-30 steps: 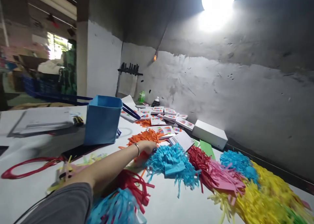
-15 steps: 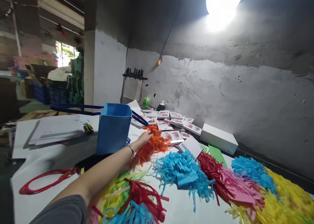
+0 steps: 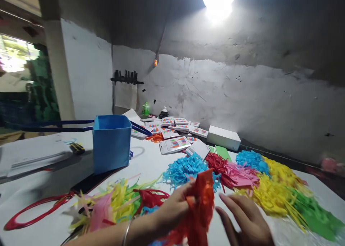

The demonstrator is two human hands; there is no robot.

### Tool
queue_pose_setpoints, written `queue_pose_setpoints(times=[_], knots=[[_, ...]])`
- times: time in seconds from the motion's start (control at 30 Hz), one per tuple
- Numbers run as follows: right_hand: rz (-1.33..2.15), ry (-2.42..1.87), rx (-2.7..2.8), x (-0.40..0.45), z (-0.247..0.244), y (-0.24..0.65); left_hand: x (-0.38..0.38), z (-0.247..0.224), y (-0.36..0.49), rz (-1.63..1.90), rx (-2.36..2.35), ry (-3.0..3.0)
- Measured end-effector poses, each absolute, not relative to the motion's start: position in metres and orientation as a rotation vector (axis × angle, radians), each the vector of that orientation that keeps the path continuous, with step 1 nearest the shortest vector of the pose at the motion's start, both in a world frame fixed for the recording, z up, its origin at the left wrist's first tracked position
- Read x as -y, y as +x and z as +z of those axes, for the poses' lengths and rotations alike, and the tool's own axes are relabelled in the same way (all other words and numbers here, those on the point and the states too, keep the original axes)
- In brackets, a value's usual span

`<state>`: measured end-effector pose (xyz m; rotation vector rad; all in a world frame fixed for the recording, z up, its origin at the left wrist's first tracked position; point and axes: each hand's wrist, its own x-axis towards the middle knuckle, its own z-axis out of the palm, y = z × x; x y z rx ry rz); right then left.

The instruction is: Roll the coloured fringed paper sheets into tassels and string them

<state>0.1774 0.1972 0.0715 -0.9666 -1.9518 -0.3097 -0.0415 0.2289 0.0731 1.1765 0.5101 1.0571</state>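
Note:
My left hand (image 3: 178, 204), with a bracelet at the wrist, is closed round a bundle of orange paper fringe (image 3: 203, 199), held up over the table. The strips hang down below the fingers. Just to the right of the bundle is my right hand (image 3: 244, 217), fingers apart and slightly blurred, holding nothing. Behind the bundle lies a blue fringe pile (image 3: 185, 167). Under and left of my left forearm spreads a mixed heap of yellow, pink and red strips (image 3: 118, 203).
A blue box with straps (image 3: 111, 141) stands at the left. Packs with coloured prints (image 3: 175, 144) and a white box (image 3: 224, 137) lie near the wall. Red (image 3: 217, 163), pink (image 3: 241, 174), yellow (image 3: 269, 195) and green fringe (image 3: 315, 213) line the right. A red cord loop (image 3: 35, 212) rests front left.
My left hand has drawn the orange fringe from the back of the table toward me and lifted it. My right hand has come into view. The camera has turned right.

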Motion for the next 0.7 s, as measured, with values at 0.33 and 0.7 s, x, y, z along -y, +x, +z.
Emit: queue_pose_setpoints(times=[0.33, 0.7], knots=[[0.488, -1.280, 1.763, -0.166, 0.043, 0.160, -0.177, -0.001, 0.009, 1.069, -0.647, 0.895], [0.871, -1.124, 1.642, -0.130, 0.034, 0.193, -0.138, 0.002, 0.028, 1.014, -0.571, 0.808]])
